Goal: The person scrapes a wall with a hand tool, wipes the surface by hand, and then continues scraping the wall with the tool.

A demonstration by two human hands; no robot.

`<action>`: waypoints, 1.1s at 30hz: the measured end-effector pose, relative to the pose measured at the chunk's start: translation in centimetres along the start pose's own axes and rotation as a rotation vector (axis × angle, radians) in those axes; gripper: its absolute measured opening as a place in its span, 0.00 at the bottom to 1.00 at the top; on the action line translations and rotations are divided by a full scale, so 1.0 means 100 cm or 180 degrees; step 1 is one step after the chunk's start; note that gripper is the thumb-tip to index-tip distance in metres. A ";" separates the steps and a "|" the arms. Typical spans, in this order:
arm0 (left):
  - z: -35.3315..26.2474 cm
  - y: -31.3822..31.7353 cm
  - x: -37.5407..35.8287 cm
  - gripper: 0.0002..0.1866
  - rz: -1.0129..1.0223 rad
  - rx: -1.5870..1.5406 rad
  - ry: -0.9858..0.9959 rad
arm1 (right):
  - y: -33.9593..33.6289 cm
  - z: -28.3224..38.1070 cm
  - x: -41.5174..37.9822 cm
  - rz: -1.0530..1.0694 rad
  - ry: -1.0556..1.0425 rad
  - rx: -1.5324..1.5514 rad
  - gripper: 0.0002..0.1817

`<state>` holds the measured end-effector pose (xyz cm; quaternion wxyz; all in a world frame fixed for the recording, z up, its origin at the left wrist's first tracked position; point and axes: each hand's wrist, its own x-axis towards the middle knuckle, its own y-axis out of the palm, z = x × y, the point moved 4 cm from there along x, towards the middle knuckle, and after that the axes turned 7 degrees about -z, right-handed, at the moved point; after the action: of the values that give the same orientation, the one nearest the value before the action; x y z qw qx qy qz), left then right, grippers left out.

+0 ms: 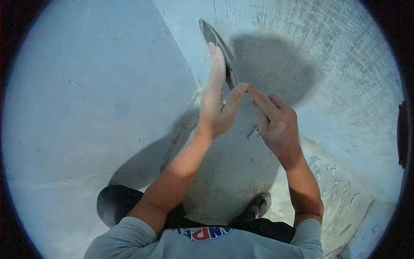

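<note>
A thin, dark, shiny disc-like plate [219, 49] is held up in front of me, tilted and seen almost edge-on. My left hand [217, 99] supports it, with the long fingers straight along its left face and the thumb at its lower end. At that same lower end, the index finger of my right hand [278, 121] meets my left thumb tip. The other right fingers are curled, and my right thumb is mostly hidden. Pale dust coats my left hand. The face of the plate turned to the right cannot be seen.
A pale, scratched wall [345, 56] curves up on the right, bearing a rounded shadow [276, 64]. To the left lies a smooth bluish surface [86, 95]. The ground at lower right is rough and chipped [336, 190]. My shoe [261, 203] and dark-clothed knee [114, 205] show below.
</note>
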<state>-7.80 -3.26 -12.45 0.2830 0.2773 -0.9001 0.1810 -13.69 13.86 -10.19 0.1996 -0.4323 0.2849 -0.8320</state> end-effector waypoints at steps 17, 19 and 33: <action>-0.023 0.000 0.001 0.43 -0.0048 0.1097 0.0543 | -0.038 0.014 0.011 -0.0022 0.0291 0.0545 0.21; -0.013 -0.003 0.003 0.44 -0.0007 0.0858 0.0137 | -0.013 0.009 0.022 0.0061 0.0331 0.0593 0.21; -0.007 0.016 0.000 0.49 -0.0103 0.0329 0.0249 | -0.031 0.013 0.019 0.0038 0.0181 0.0241 0.20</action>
<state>-8.45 -1.69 -12.19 0.3061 0.2988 -0.8733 0.2332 -13.96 14.69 -6.46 0.2127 -0.3989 0.2613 -0.8529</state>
